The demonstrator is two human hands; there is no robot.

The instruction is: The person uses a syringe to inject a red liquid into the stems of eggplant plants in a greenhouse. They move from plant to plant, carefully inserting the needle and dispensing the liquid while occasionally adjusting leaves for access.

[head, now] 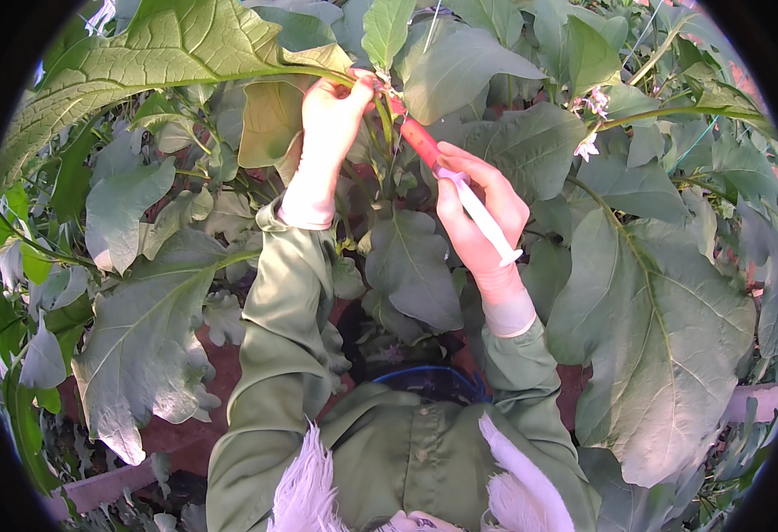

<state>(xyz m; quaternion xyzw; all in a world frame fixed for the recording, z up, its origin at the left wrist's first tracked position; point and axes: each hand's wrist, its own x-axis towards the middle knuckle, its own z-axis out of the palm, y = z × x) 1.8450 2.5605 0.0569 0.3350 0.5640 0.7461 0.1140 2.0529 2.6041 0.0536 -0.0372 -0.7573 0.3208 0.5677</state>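
My right hand (pixel 485 206) holds a plastic syringe between thumb and fingers. Red liquid fills its barrel (pixel 421 141), and the white plunger (pixel 485 219) is drawn far out, pointing back towards me. The syringe's tip end reaches up to a small flower cluster (pixel 382 85) on an eggplant stem; whether it touches is too small to tell. Left of the tip, my left hand (pixel 332 120) pinches this cluster or its stalk with thumb and fingertips. What lies between those fingers is mostly hidden. Thin pale gloves with visible cuffs appear to cover both hands.
Broad eggplant leaves (pixel 655 299) crowd both sides, and one large leaf (pixel 163 56) arches above my left hand. Pale purple flowers (pixel 587 146) hang at right. Thin support strings (pixel 694 143) run among the plants. Below my hands sits a dark object with a blue curved edge (pixel 429 369).
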